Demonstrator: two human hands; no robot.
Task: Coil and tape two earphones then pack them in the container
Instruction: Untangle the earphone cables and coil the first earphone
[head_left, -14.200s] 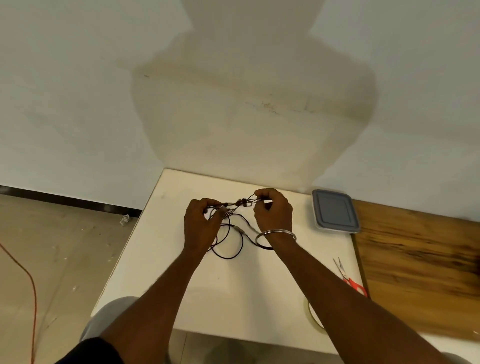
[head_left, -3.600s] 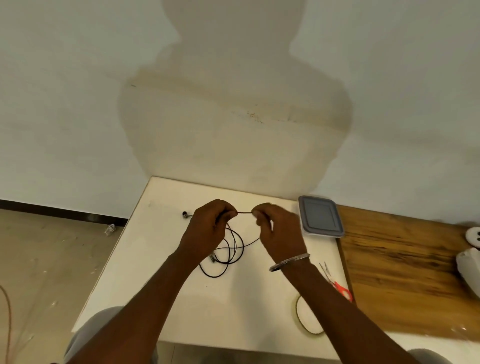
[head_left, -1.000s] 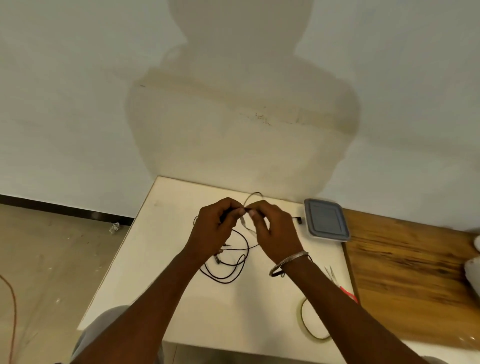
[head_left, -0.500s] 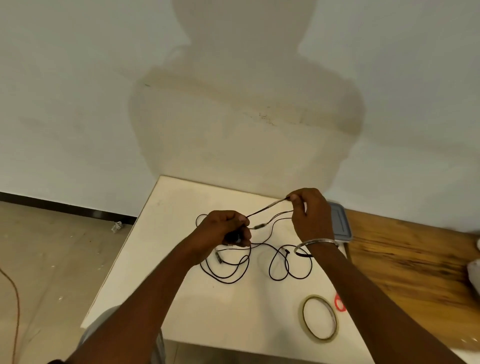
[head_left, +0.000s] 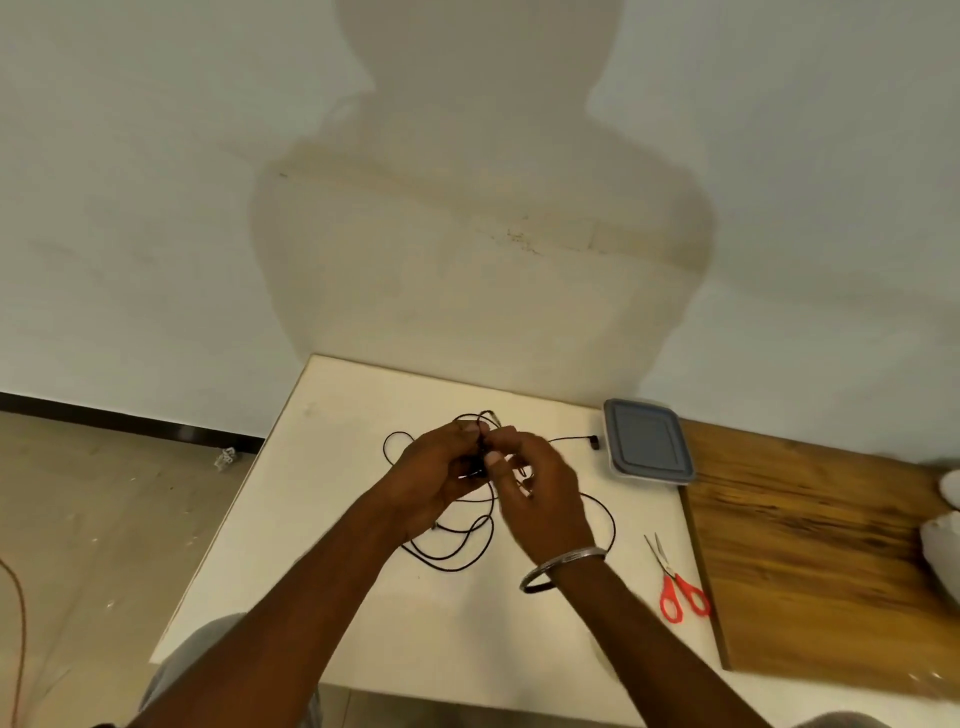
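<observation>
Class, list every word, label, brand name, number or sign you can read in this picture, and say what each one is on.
None: nothing in this view can be read.
The grey container lid, red-handled scissors, earphone cable and wall show no print.
Any marking on the earphone plug is too small to read.

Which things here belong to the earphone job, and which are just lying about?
In the job: earphone cable, held in left hand and right hand; lidded container; scissors, likely for the taping.
Lying about: wooden board; white object at the right edge; orange cord on the floor.
</observation>
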